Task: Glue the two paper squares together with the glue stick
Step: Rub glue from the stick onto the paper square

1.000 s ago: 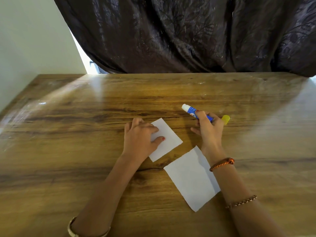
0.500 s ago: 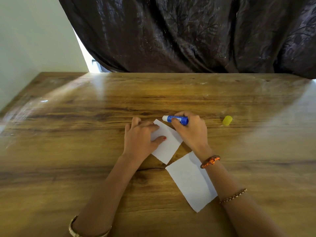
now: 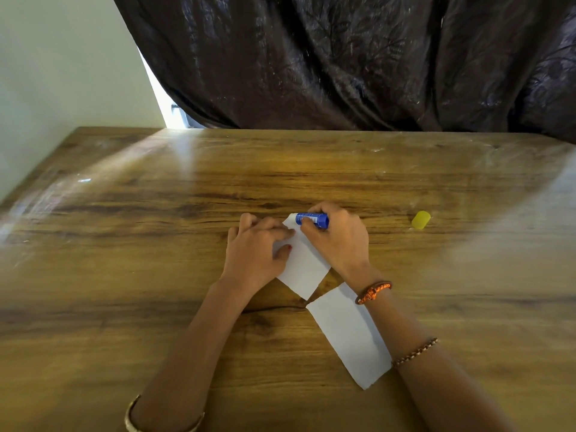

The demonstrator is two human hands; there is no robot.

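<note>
Two white paper squares lie on the wooden table [image 3: 156,307]. The far square [image 3: 304,269] is pinned flat under my left hand [image 3: 255,251], whose fingers lie over its left part. My right hand [image 3: 336,238] grips a blue glue stick [image 3: 311,219], held sideways with its white tip at the far corner of that square. The near square [image 3: 349,335] lies loose by my right forearm, partly under the wrist. The yellow glue cap [image 3: 420,219] rests on the table to the right, apart from both hands.
A dark curtain [image 3: 343,63] hangs behind the table's far edge. A pale wall [image 3: 46,73] stands at the left. Bare wood stretches left and right of the papers.
My right hand carried the uncapped glue stick leftward from beside the yellow cap to the far square's top corner. The cap stayed on the table. My left hand kept pressing the paper.
</note>
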